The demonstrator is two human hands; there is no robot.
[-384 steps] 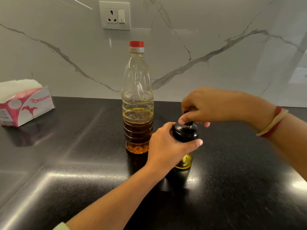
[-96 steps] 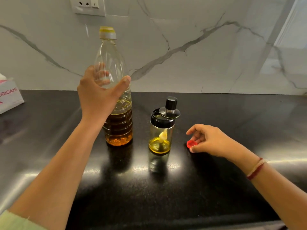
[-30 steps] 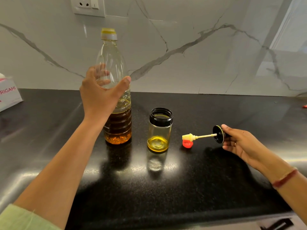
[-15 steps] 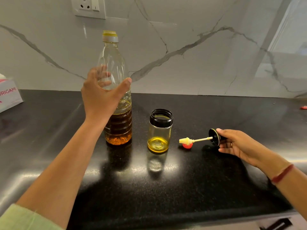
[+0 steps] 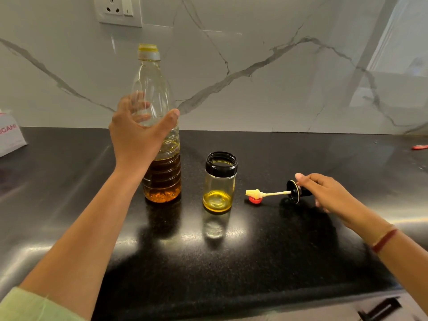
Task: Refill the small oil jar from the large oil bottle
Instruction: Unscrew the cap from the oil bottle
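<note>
The large oil bottle (image 5: 159, 140) stands upright on the black counter with its red cap off, about a third full of amber oil. My left hand (image 5: 139, 133) is wrapped around its middle. To its right the small glass oil jar (image 5: 218, 183) stands open, with a little yellow oil at the bottom. The jar's black lid with a yellow brush (image 5: 278, 193) lies on its side on the counter. Its brush tip rests over the red bottle cap (image 5: 254, 200). My right hand (image 5: 324, 193) lies on the lid's knob with loosening fingers.
A tissue box (image 5: 10, 137) sits at the far left against the marble wall. A wall socket (image 5: 118, 10) is above the bottle. A small red object (image 5: 420, 147) lies at the far right. A drawer handle (image 5: 379, 306) shows below the counter's front edge (image 5: 231, 304).
My right hand has lowered the brush lid onto the counter, its brush tip over the red cap, and its fingers are loosening. My left hand has kept its hold on the bottle.
</note>
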